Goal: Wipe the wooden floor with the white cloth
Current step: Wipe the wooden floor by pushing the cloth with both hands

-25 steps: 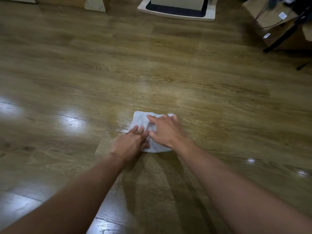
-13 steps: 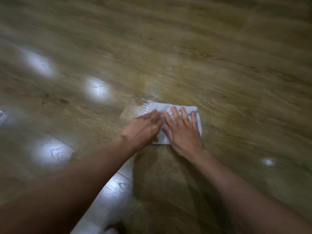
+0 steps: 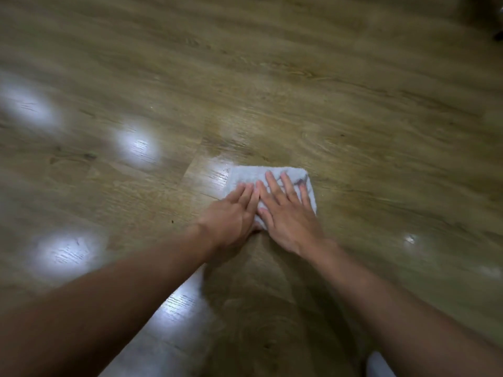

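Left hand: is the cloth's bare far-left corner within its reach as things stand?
Probably yes. The left hand lies flat on the white cloth, and the uncovered corner sits just past its fingers with nothing between.

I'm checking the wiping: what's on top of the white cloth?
The left hand and right hand lie flat on the cloth, fingers straight. The cloth's middle and the floor beneath it are covered.
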The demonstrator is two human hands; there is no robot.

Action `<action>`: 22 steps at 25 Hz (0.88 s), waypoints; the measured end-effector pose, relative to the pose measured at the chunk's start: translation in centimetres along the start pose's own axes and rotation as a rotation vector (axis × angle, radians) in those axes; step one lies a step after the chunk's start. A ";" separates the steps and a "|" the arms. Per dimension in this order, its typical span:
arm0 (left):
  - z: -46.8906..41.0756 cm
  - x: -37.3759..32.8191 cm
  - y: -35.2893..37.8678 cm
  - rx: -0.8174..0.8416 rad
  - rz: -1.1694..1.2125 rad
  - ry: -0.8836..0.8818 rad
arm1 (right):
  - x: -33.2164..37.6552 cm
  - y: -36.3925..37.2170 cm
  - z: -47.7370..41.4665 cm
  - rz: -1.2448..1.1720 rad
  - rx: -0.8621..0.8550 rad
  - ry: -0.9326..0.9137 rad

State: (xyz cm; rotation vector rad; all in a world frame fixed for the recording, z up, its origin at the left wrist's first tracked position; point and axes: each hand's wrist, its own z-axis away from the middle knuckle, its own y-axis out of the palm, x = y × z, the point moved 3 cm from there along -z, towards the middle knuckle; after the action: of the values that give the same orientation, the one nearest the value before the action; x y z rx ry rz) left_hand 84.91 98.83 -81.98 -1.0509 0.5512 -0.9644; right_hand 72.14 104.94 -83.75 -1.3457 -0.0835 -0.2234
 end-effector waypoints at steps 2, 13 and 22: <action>3.2 -1.7 2.3 -0.053 -0.036 0.064 | 2.0 1.4 4.0 -0.023 0.030 0.019; -1.7 6.5 1.2 -0.042 0.319 -0.113 | 2.9 0.4 -5.8 -0.066 0.161 0.132; 5.3 -2.3 2.6 -0.014 0.208 -0.145 | 3.7 2.2 4.9 -0.016 0.015 -0.068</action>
State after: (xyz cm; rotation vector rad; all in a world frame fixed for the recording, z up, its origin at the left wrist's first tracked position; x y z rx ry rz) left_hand 88.95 103.73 -82.24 -1.0443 0.5357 -0.6971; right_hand 76.50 109.76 -84.02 -1.3379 -0.1532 -0.1902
